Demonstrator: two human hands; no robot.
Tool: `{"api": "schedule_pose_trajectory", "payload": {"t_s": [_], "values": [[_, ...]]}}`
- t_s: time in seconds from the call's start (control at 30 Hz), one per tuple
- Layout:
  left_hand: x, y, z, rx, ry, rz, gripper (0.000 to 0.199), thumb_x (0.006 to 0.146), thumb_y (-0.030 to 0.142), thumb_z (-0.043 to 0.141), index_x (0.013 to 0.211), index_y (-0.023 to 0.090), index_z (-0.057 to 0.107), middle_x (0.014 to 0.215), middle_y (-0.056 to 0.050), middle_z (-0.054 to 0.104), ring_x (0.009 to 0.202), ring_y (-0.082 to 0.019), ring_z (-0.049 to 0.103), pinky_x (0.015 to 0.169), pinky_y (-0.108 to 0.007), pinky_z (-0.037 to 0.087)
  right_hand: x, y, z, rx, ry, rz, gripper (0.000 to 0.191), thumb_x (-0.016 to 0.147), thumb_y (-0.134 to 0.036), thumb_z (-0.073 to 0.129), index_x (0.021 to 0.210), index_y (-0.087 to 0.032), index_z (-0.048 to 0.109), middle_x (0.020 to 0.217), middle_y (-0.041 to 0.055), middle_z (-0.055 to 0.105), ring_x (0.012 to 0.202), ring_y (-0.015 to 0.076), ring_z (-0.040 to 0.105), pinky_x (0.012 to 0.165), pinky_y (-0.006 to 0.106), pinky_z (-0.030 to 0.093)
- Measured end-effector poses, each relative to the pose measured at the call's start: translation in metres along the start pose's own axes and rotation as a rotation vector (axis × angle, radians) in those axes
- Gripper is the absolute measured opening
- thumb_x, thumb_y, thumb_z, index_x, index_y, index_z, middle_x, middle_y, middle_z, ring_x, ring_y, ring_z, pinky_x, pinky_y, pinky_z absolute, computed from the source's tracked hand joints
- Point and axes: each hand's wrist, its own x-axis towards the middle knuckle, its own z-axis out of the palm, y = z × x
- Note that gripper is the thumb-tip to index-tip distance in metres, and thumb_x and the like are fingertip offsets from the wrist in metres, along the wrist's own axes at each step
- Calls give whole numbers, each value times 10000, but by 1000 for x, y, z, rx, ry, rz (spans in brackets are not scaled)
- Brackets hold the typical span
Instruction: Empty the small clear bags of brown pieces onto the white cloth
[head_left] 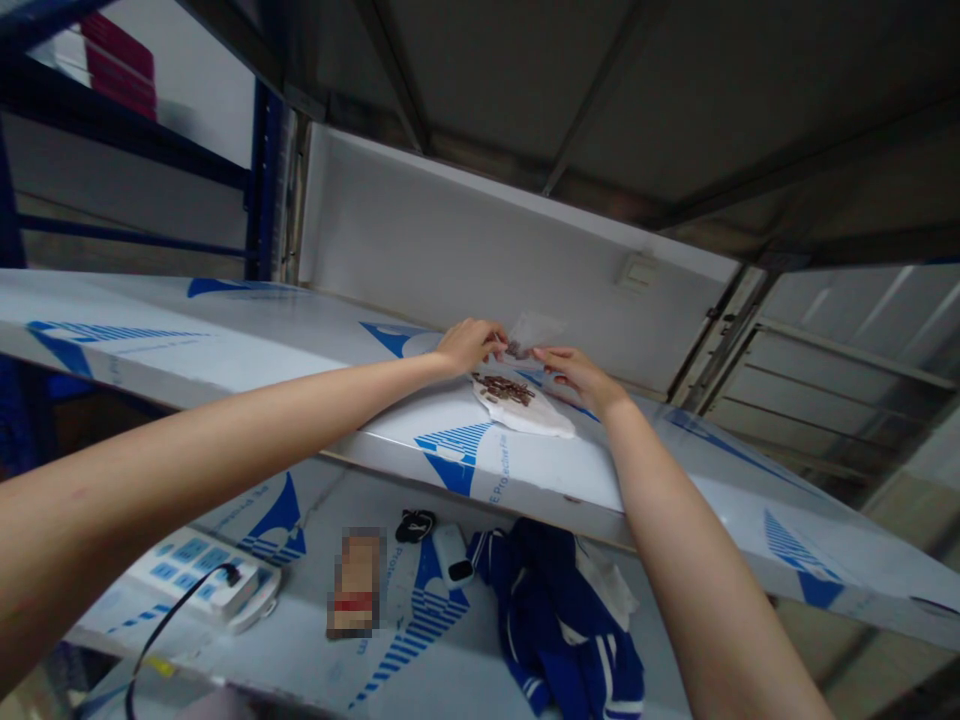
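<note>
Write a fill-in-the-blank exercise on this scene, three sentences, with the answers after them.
A clear plastic bag shows between the left hand and the ____ hand.
Small ____ pieces lie piled on a white sheet under the hands.
On the shelf below, a ____ cord plugs into a white power strip.

Missing words: right; brown; black.

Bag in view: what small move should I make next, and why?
Probably steady the bag with your right hand: your left fingers seem to pinch it just above the brown pieces, and most pieces lie outside it on the white sheet.
</note>
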Motion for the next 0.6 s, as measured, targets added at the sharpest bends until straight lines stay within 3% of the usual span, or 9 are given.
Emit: {"api": "schedule_pose_trajectory", "payload": {"t_s": [0.37,0.6], "values": [[2,-3,1,126,75,-46,197,848,273,561,887,141,703,837,-88,692,766,-192,594,683,-270,385,-1,2,4,-10,6,3,286,707,-410,705,919,-217,699,1038,62,644,884,166,551,724,276,426],[1,-2,-3,122,118,-76,211,861,271,538,908,137,694,815,-82,686,755,-185,591,708,-267,401,0,0,5,-50,-99,-34,347,761,-503,639,960,-224,693,1045,74,654,848,171,581,714,288,436]]}}
